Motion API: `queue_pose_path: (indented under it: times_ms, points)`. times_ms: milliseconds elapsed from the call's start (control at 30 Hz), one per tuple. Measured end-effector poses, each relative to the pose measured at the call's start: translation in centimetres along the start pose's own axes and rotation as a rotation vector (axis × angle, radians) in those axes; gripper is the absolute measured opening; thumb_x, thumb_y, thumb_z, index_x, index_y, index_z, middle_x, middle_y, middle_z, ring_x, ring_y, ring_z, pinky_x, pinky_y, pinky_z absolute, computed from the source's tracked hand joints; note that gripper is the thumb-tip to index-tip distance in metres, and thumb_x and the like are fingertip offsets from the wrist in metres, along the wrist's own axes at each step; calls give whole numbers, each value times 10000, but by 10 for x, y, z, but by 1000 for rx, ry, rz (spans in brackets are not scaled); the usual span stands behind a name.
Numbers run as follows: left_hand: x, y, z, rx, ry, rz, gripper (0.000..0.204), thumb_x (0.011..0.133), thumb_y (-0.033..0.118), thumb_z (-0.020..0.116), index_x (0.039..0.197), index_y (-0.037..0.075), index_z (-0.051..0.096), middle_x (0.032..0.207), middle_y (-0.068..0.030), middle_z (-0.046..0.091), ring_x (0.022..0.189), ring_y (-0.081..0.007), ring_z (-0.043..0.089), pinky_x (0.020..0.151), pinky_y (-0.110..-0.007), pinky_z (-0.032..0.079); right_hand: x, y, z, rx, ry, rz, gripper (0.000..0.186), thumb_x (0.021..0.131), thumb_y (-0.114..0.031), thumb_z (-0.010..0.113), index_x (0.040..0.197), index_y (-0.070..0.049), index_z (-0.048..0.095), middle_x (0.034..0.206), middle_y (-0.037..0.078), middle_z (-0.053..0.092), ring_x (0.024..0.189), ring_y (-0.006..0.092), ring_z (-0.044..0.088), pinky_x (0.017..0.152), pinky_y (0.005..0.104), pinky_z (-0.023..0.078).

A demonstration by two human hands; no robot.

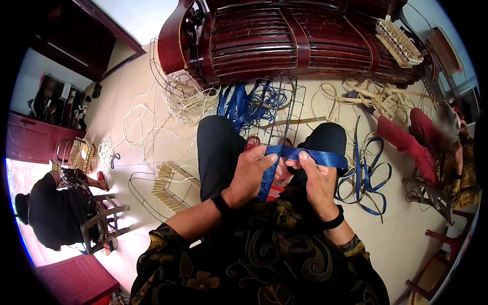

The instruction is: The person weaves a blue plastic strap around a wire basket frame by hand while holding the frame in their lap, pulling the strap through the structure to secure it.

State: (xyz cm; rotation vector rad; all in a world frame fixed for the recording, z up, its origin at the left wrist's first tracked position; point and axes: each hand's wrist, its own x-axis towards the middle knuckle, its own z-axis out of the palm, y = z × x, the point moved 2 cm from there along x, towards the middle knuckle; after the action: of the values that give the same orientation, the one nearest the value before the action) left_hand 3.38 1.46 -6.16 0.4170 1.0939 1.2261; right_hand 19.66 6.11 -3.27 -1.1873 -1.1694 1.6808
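Between my knees, a flat blue strap (267, 175) is wrapped round the near end of a dark wire frame (273, 133). My left hand (248, 175) is closed on the wrapped part, its thumb pressing the strap. To the right, my right hand (316, 180) pinches the loose blue strap (325, 158) between thumb and fingers, and the strap bends back past my right knee. Its long tail (368, 190) lies looped on the floor at the right. The frame reaches away from me toward the bench; my hands cover part of its near end.
A dark red wooden bench (254, 46) spans the far side, with a woven basket (399, 43) on it. Blue straps (241, 107) and pale strips (188, 99) lie on the floor. A part-woven frame (172, 188) lies left. Seated people are at left (58, 208) and right (432, 137).
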Motion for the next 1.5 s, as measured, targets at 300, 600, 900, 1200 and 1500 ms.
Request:
queue_pose_path:
  times_ms: [300, 600, 900, 1200, 1500]
  points:
    - [-14, -12, -9, -126, 12, 117, 168, 967, 32, 524, 1104, -18, 608, 899, -80, 669, 719, -127, 614, 662, -269, 523, -8, 4, 19, 16, -49, -14, 243, 954, -201, 639, 932, 35, 693, 865, 124, 727, 775, 135, 656, 739, 273, 509]
    - [-30, -18, -15, -124, 53, 234, 186, 973, 17, 503, 1134, -23, 587, 905, -89, 667, 703, -135, 599, 650, -285, 507, -17, 9, 23, -69, -109, -59, 264, 961, -203, 621, 929, 47, 698, 847, 121, 726, 751, 132, 654, 717, 273, 511]
    - [-3, -36, -18, -117, -31, 89, 83, 960, 44, 530, 1008, 4, 584, 819, -71, 644, 650, -131, 606, 602, -267, 508, -7, 33, 12, -16, -28, -92, 243, 952, -182, 633, 945, 52, 697, 849, 126, 726, 745, 145, 677, 695, 255, 512]
    - [-10, -30, -24, -115, -9, 87, 95, 970, 36, 518, 1018, 10, 596, 828, -81, 653, 677, -137, 618, 641, -282, 530, -9, 39, 17, 2, -47, -90, 163, 947, -96, 631, 927, 63, 663, 825, 100, 706, 708, 135, 660, 641, 257, 539]
    - [-5, -17, -19, -109, -35, -49, 134, 977, 8, 480, 1073, -21, 569, 935, -130, 680, 761, -164, 651, 712, -298, 552, -7, 34, 10, 27, -75, -10, 187, 960, -86, 614, 948, 91, 675, 871, 99, 700, 786, 126, 652, 700, 263, 538]
